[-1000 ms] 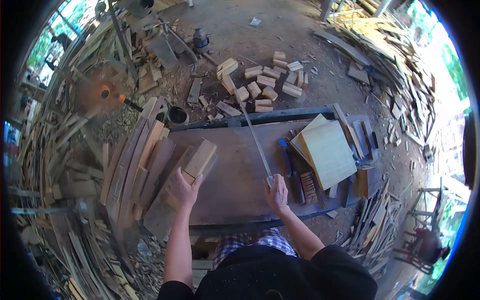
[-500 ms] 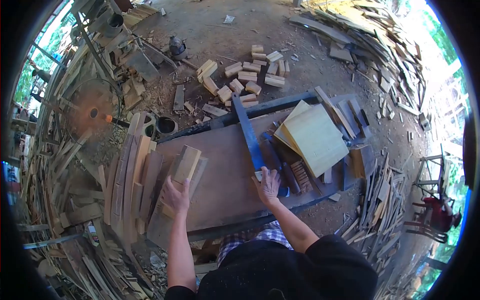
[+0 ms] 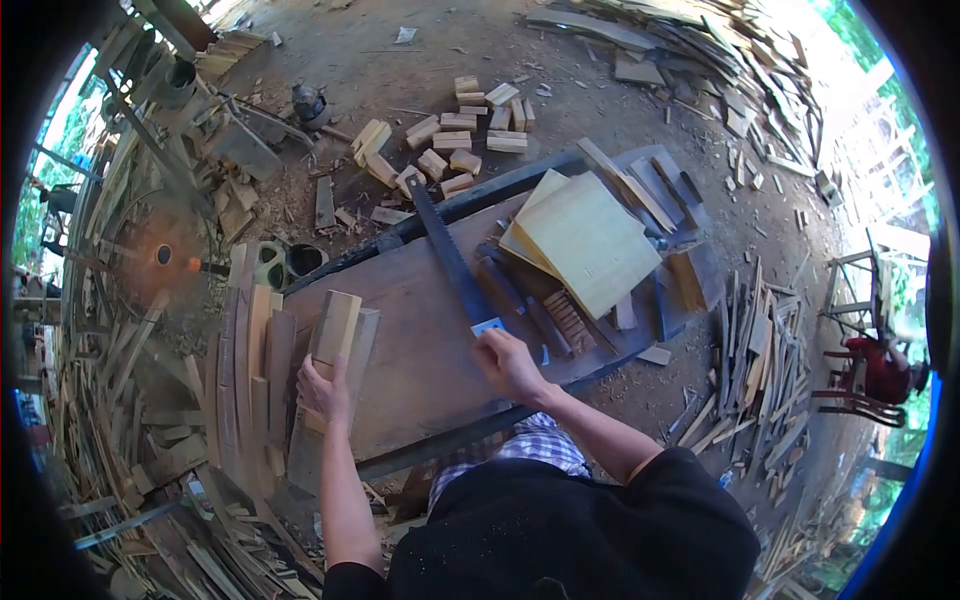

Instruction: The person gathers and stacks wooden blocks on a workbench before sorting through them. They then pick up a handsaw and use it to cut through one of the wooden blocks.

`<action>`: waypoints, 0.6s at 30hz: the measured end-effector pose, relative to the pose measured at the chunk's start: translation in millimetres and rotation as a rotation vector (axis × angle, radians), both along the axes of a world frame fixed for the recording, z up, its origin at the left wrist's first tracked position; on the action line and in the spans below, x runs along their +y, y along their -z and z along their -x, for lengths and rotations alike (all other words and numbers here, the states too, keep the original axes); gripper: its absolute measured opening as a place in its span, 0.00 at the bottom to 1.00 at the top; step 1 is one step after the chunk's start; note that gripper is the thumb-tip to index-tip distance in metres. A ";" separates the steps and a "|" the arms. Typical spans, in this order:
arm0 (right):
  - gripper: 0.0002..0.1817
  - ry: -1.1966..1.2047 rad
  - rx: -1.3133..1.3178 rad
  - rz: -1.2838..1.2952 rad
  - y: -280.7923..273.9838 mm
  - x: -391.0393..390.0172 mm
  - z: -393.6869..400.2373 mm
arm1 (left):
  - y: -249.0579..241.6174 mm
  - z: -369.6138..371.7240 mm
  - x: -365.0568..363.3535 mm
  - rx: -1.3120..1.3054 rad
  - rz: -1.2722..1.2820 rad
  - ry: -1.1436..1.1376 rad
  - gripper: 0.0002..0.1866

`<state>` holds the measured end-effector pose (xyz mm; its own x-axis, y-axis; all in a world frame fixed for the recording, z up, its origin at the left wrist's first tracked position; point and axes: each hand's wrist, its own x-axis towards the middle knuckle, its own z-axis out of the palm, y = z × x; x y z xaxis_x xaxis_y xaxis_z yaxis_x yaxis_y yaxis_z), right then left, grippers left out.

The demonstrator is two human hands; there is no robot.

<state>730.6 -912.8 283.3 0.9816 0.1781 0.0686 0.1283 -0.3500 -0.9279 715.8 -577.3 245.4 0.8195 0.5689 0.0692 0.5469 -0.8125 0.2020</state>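
Observation:
On the left part of the wooden workbench (image 3: pixel 405 370), my left hand (image 3: pixel 325 390) is wrapped round the lower part of a wooden block (image 3: pixel 337 325), which lies on another wood piece. My right hand (image 3: pixel 508 365) is closed at the handle end of a handsaw (image 3: pixel 447 250). The saw's blade points away from me, its far end over the bench's far edge. Right of the saw lie dark tools (image 3: pixel 545 325), a ridged wooden piece (image 3: pixel 568 322) and a stack of pale square boards (image 3: pixel 588 245).
Long planks (image 3: pixel 240 350) stand along the bench's left end. Small cut blocks (image 3: pixel 457 140) lie on the ground beyond it. A round fan (image 3: pixel 163 255) is at the left. Scrap wood (image 3: pixel 760 360) is piled at the right, near a seated person (image 3: pixel 875 378).
The view has shifted, so the bench appears further left and turned. My right hand has gone from spread fingers on the saw handle to a closed grip. My left hand remains at the block.

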 end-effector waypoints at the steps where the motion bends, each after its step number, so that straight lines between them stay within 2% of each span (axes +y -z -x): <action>1: 0.05 -0.091 0.064 -0.133 -27.6 0.3 1.7 | 0.4 0.6 1.6 0.017 0.001 -0.007 0.39; 5: 0.06 -0.549 0.173 -0.510 -155.6 -14.5 9.8 | 2.9 2.6 5.7 -0.037 -0.048 0.059 0.39; 7: 0.07 -0.806 0.103 -0.739 -176.8 -21.6 17.5 | 4.2 4.8 2.2 -0.078 -0.053 0.092 0.38; 9: 0.11 -1.037 0.141 -0.916 -195.4 -30.8 23.7 | 3.7 4.9 -2.3 -0.105 -0.087 0.078 0.38; 10: 0.11 -1.034 0.138 -0.913 -202.2 -34.6 25.7 | 3.2 4.3 -3.1 -0.108 -0.085 0.082 0.38; 12: 0.14 -1.177 0.043 -1.053 -212.7 -40.8 29.4 | 1.7 4.6 -2.3 -0.085 -0.057 0.067 0.39; 15: 0.19 -1.193 0.009 -1.196 -222.3 -46.1 35.5 | 10.0 3.9 5.2 -0.085 -0.026 0.048 0.40; 18: 0.14 -1.210 -0.032 -1.261 -241.1 -53.0 36.5 | 20.6 4.1 13.3 -0.042 -0.027 0.027 0.40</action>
<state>694.1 -965.8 524.5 0.3426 0.5728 0.7446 -0.2289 0.8196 -0.5252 711.7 -564.0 224.8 0.8307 0.5440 0.1187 0.5162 -0.8323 0.2019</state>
